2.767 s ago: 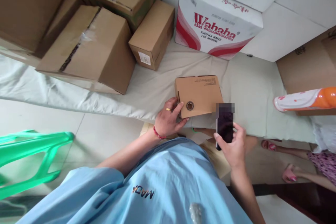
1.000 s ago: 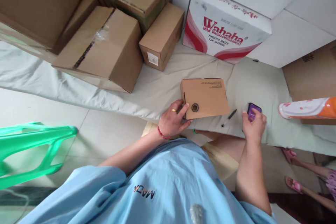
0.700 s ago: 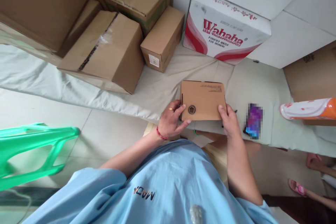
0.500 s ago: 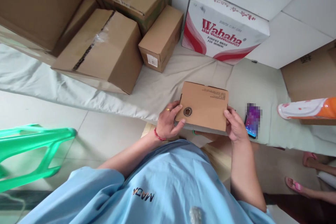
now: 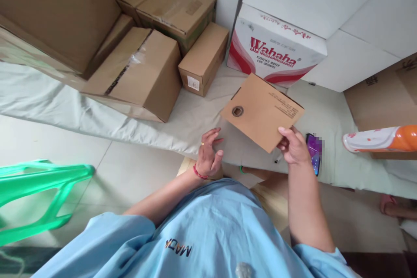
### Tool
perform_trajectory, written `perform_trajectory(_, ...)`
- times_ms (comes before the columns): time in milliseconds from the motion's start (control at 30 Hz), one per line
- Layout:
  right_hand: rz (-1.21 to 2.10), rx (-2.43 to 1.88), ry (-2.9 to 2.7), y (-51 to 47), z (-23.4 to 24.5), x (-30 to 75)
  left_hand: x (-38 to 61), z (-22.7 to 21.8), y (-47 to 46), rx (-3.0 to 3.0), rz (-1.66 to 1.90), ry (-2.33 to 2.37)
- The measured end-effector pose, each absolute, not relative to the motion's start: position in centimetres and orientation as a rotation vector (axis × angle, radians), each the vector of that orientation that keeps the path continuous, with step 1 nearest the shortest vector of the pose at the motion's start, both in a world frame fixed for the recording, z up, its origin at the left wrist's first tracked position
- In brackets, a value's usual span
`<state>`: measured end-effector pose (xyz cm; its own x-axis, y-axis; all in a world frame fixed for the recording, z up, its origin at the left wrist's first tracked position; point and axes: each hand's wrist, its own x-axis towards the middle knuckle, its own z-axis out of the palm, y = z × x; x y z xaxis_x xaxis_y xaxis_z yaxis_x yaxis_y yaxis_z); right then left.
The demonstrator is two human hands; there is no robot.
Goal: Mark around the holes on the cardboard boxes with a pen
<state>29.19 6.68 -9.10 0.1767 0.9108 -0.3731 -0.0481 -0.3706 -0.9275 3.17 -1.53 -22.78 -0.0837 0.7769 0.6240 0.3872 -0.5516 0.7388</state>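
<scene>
A flat brown cardboard box [image 5: 260, 110] with printed text and a round hole near its left corner is tilted above the cloth-covered surface. My right hand [image 5: 293, 144] grips its lower right corner, thumb on top and fingers underneath. Apart from the box, my left hand [image 5: 209, 154] hovers at the lower left with fingers spread and nothing in them; a ring and a red bracelet show on it. Just right of my right hand lies a phone [image 5: 313, 156] with a lit purple screen. A small pen-like item [image 5: 278, 159] is partly visible below the box.
Several cardboard cartons [image 5: 137, 74] stand at the back left on the pale cloth [image 5: 146, 132]. A Wahaha water carton [image 5: 276, 50] is behind the held box. An orange and white bottle [image 5: 381, 138] lies at the right. On the floor at left is a green stool [image 5: 48, 195].
My left hand has let go of the box and drawn back. With my right hand still on it, the box has turned and risen away from me.
</scene>
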Motion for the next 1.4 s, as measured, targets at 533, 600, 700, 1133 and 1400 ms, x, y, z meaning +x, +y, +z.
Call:
perform_trajectory(533, 1.149, -1.362, -1.511, -1.1, -13.5, 17.6, -3.2, -20.3, -2.7, 1.486, 2.023, 1.293)
perform_trajectory(600, 1.224, -1.299, -1.59, -0.3, -13.9, 18.1, -4.0, -20.0, -2.8, 1.627, 1.964, 1.35)
perform_trajectory(700, 1.392, -1.164, -1.74, 1.1, -14.3, 18.5, -4.6, -19.3, -3.5, 1.917, 1.714, 1.482)
perform_trajectory(1133, 1.515, -0.812, -2.118, 3.7, -16.8, 11.8, -9.4, -17.7, -3.7, 2.013, 1.899, 2.041)
perform_trajectory(1400, 1.142, -0.973, -2.073, 3.7, -15.8, 15.7, -8.1, -16.8, -2.8, 2.327, 2.082, 2.002)
